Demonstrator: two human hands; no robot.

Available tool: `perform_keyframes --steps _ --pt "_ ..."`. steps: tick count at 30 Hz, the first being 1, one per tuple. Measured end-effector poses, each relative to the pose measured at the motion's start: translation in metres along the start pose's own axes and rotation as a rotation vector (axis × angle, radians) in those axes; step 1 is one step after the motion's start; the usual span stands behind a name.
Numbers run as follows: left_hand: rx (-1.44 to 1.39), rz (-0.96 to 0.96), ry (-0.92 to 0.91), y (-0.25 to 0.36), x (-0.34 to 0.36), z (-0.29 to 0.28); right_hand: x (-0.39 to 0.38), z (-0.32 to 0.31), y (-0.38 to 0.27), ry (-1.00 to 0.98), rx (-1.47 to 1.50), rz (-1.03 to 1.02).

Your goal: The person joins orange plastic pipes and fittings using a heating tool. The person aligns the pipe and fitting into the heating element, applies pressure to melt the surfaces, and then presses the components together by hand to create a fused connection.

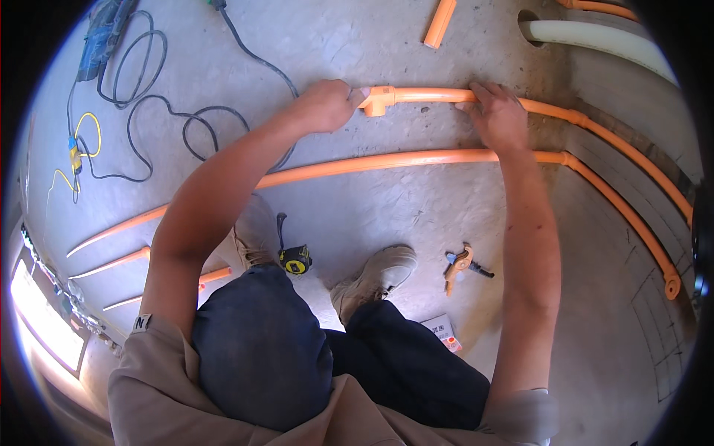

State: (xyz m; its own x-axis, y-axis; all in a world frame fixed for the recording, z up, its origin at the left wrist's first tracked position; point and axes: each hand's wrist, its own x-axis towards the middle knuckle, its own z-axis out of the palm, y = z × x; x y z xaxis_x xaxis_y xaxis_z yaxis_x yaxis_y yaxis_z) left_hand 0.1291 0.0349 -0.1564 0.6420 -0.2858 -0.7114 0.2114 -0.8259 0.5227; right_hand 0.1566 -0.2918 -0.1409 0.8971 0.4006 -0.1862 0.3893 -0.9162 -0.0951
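My left hand (327,105) is closed on the left end of an orange tee fitting (380,95), whose side branch points toward me. From the tee an orange pipe (430,95) runs right along the floor to the wall. My right hand (500,115) grips this pipe a short way right of the tee, fingers over its top. Nearer to me, a second long orange pipe (387,161) lies roughly parallel, passing under both my arms. It meets an elbow (567,158) and continues up the wall to an end fitting (672,287).
Near my boots (379,275) lie a tape measure (295,259) and an orange-handled pipe cutter (460,266). A blue power tool (97,41) and looped black cable (141,97) occupy the left floor. A short orange pipe piece (440,24) and a white pipe (602,39) are farther off.
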Motion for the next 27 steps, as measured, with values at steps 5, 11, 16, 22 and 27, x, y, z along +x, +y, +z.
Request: perform_keyframes --steps 5,11,16,22,27 --pt "0.075 0.001 -0.022 0.01 0.005 0.001 0.006 -0.011 -0.005 -0.122 0.002 0.033" --pt "0.11 -0.057 -0.09 0.026 0.001 -0.007 0.008 -0.016 -0.004 -0.149 0.034 0.0" --pt "0.136 -0.075 -0.085 0.029 0.0 -0.007 0.011 -0.01 0.002 -0.077 0.075 -0.087" --pt "0.106 -0.027 -0.051 0.027 0.001 -0.004 0.015 -0.013 0.004 -0.087 0.088 -0.128" --pt "0.074 -0.05 -0.054 0.033 -0.003 -0.008 0.015 -0.012 0.004 -0.075 0.111 -0.13"
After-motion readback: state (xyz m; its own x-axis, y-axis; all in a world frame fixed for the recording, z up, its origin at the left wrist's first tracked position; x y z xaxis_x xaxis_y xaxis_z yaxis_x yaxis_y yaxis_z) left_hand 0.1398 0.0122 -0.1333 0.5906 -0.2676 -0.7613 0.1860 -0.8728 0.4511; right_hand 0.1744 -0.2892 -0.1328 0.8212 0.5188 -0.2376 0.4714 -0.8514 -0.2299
